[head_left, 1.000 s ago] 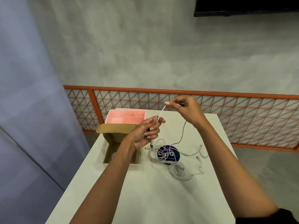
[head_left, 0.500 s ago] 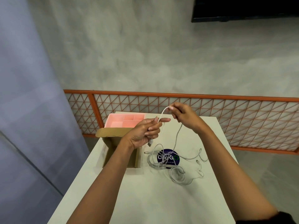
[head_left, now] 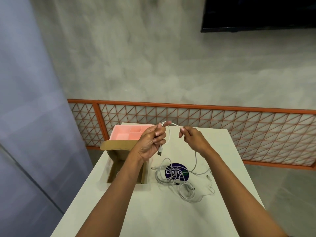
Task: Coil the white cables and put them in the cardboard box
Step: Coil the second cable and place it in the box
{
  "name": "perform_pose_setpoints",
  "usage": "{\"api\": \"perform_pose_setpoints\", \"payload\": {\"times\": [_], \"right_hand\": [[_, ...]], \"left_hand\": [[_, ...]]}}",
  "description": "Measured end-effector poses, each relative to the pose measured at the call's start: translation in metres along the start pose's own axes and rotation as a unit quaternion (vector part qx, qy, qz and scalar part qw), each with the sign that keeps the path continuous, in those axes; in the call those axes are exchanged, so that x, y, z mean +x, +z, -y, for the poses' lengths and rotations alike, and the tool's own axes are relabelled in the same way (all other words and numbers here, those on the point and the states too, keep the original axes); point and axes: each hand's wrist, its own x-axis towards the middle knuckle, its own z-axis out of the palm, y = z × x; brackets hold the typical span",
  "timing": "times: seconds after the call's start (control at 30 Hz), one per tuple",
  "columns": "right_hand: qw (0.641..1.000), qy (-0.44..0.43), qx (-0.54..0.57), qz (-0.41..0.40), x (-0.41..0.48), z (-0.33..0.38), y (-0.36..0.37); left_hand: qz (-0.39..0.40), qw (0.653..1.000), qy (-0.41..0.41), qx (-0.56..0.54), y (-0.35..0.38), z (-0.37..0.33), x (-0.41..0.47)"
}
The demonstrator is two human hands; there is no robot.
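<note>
Above the table, my left hand (head_left: 152,142) grips one white cable (head_left: 169,135) near its USB plug, which hangs below my fingers. The cable loops over my left fingertips and runs to my right hand (head_left: 193,139), which pinches it a short way off. From there it drops to a loose tangle of white cables (head_left: 183,183) lying on the white table (head_left: 153,216). The open cardboard box (head_left: 119,158) stands at the table's left edge, under my left forearm, which hides part of its inside.
A pink compartment tray (head_left: 126,134) sits behind the box at the table's far left. A dark round sticker (head_left: 177,171) lies under the cable tangle. An orange lattice railing (head_left: 222,124) runs behind the table.
My right hand has come down and closer to my left, laying a loop of cable over my left fingers. My left hand has turned so the USB plug hangs lower.
</note>
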Motion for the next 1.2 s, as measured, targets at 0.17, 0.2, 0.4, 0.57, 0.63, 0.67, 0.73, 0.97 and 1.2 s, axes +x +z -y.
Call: {"api": "perform_pose_setpoints", "payload": {"times": [0.17, 0.2, 0.4, 0.57, 0.63, 0.67, 0.73, 0.97, 1.2], "right_hand": [[0.988, 0.004, -0.03, 0.154, -0.01, 0.005, 0.008], [0.982, 0.002, -0.034, 0.185, -0.012, 0.007, 0.007], [0.947, -0.025, -0.124, 0.296, -0.014, 0.026, 0.004], [0.939, -0.056, -0.203, 0.27, -0.011, 0.036, -0.002], [0.946, -0.072, -0.206, 0.24, -0.008, 0.041, -0.008], [0.952, -0.079, -0.199, 0.218, -0.005, 0.043, -0.013], [0.965, -0.095, -0.181, 0.165, 0.0, 0.051, -0.024], [0.986, -0.107, -0.09, 0.089, 0.013, 0.056, -0.045], [0.993, -0.082, 0.07, 0.043, 0.011, 0.046, -0.043]], "left_hand": [[-0.055, 0.997, 0.046, 0.0, -0.004, 0.0, 0.006], [-0.076, 0.995, 0.061, 0.008, -0.006, -0.001, 0.007], [-0.117, 0.986, 0.098, 0.06, -0.012, 0.008, 0.013], [-0.154, 0.934, 0.079, 0.313, -0.021, 0.018, 0.014], [-0.157, 0.898, 0.067, 0.406, -0.026, 0.019, 0.013], [-0.153, 0.884, 0.055, 0.438, -0.027, 0.019, 0.013], [-0.133, 0.876, 0.022, 0.464, -0.027, 0.019, 0.01], [-0.036, 0.97, -0.028, 0.241, -0.021, 0.012, 0.005], [0.064, 0.993, -0.053, 0.087, -0.011, 0.004, 0.001]]}}
